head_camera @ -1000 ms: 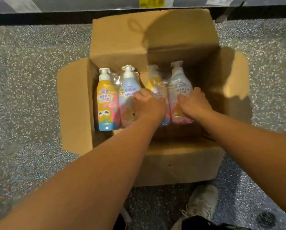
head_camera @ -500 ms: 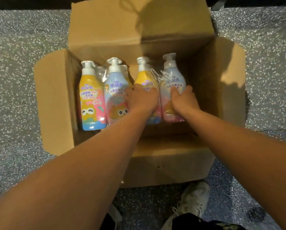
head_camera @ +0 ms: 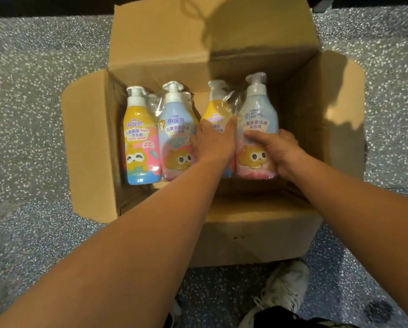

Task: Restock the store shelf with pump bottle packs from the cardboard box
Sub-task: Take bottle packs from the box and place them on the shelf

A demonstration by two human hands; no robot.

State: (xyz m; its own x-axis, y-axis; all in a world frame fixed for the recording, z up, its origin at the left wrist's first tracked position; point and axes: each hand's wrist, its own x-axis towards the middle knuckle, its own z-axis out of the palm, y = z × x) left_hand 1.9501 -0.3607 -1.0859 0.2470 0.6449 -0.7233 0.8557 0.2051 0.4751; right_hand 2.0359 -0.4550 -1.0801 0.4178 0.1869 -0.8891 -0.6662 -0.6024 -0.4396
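Down inside the open cardboard box (head_camera: 257, 233), both hands clasp one shrink-wrapped pump bottle pack (head_camera: 257, 114) (a yellow bottle and a pale blue one) lying toward 3 o'clock of the box's interior. The left hand (head_camera: 212, 143) curls over the yellow bottle; the right hand (head_camera: 276, 150) wraps the blue bottle's side, thumb across its label. A second pack (head_camera: 151, 138) lies at 9 o'clock, just beside the left hand. Below the box, at 6 o'clock, stands a white shoe (head_camera: 283, 287) on speckled floor (head_camera: 32, 114).
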